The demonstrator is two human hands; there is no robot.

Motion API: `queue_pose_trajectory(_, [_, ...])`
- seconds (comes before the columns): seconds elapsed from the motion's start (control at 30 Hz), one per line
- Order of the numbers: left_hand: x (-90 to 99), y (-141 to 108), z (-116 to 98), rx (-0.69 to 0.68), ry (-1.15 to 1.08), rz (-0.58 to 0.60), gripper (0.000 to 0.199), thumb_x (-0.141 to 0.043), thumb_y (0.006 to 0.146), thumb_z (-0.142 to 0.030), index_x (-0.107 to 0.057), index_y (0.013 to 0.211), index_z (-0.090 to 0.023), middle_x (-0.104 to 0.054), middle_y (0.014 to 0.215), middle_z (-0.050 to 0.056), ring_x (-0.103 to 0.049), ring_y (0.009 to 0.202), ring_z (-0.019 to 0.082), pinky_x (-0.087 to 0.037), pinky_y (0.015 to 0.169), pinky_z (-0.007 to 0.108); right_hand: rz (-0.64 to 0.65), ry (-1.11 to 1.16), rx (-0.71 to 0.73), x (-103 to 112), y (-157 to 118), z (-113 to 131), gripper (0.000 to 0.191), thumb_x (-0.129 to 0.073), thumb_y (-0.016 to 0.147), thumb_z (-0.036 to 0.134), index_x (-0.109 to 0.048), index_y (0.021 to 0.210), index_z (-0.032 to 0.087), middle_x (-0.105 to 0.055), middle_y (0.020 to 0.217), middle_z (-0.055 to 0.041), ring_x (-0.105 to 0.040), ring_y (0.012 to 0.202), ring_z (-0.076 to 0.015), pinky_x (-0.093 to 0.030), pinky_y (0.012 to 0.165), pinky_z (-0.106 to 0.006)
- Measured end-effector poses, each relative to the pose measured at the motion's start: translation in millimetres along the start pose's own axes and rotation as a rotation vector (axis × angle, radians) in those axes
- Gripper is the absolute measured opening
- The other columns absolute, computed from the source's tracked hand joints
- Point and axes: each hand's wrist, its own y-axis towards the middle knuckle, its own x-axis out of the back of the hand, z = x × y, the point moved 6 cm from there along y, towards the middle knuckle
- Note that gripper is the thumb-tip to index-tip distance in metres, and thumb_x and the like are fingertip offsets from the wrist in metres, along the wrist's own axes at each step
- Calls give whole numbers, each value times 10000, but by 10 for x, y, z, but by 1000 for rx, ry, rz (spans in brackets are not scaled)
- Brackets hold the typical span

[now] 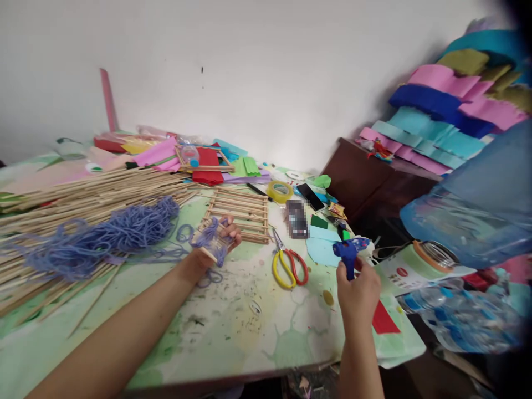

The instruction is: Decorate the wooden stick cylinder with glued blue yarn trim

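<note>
My left hand (226, 235) is closed around a small wooden-stick piece wound with purple yarn (211, 235), held above the table. Loose yarn trails from it towards a big tangle of purple yarn (112, 238) on the left. In my right hand (359, 285), at the table's right side, is a blue hot glue gun (351, 252), its handle gripped by the fingers. Between the hands lie scissors (288, 266) with one yellow and one red handle. A ladder-like frame of sticks (241, 213) rests just beyond my left hand.
Long bundled sticks (83, 185) cover the table's left. Further back are yellow tape (280, 190), a dark phone (311, 197), another phone-like device (297, 219) and red paper (208, 165). On the right stand a jar (434, 257), water bottles (469, 316) and stacked crepe paper (436, 122).
</note>
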Motion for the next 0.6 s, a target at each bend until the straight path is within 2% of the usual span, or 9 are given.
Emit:
queue_pose_trajectory(0.07, [23, 7, -3, 1, -4, 18, 64, -535, 753, -148, -477, 778, -162, -340, 524, -51, -451, 587, 98, -482, 651, 225, 91, 290, -157, -11, -96, 158, 440, -529, 764, 428, -581, 1042, 91, -638, 894, -143, -562, 745, -222, -438, 684, -356])
queue_pose_trajectory(0.17, [39, 6, 1, 7, -6, 47, 48, -485, 776, -128, -475, 756, -170, -278, 473, -64, -428, 529, 97, -473, 606, 220, 347, 735, -308, -118, -425, 598, 413, -534, 773, 486, -595, 966, 126, -654, 853, -103, -548, 625, -150, -414, 513, -250])
queue_pose_trajectory(0.3, [-3, -16, 18, 17, 1, 76, 92, -458, 798, -127, -461, 725, -183, -206, 429, -78, -400, 471, 104, -446, 537, 207, 654, 1108, -309, -180, -907, 1225, 409, -535, 772, 527, -602, 937, 159, -666, 831, -87, -539, 587, -130, -413, 483, -236])
queue_pose_trajectory(0.43, [-73, -42, 28, 34, 5, 127, 80, -527, 752, -154, -457, 721, -177, -182, 440, -82, -399, 476, 105, -454, 536, 218, 884, 1229, -271, -196, -1194, 1572, 416, -575, 740, 550, -622, 875, 160, -640, 779, -70, -540, 645, -140, -435, 545, -247])
queue_pose_trajectory(0.5, [-82, -49, 22, 37, 4, 129, 103, -561, 724, -164, -459, 736, -169, -195, 459, -80, -406, 496, 99, -465, 561, 219, 936, 1207, -254, -207, -1250, 1641, 414, -579, 734, 555, -628, 832, 156, -614, 749, -63, -532, 660, -141, -433, 559, -242])
queue_pose_trajectory(0.6, [-83, -52, 8, 29, -3, 133, 103, -556, 721, -151, -455, 738, -166, -216, 467, -74, -412, 511, 96, -471, 580, 215, 990, 1173, -233, -241, -1286, 1692, 437, -550, 741, 573, -613, 797, 144, -557, 686, -41, -483, 566, -111, -396, 485, -219])
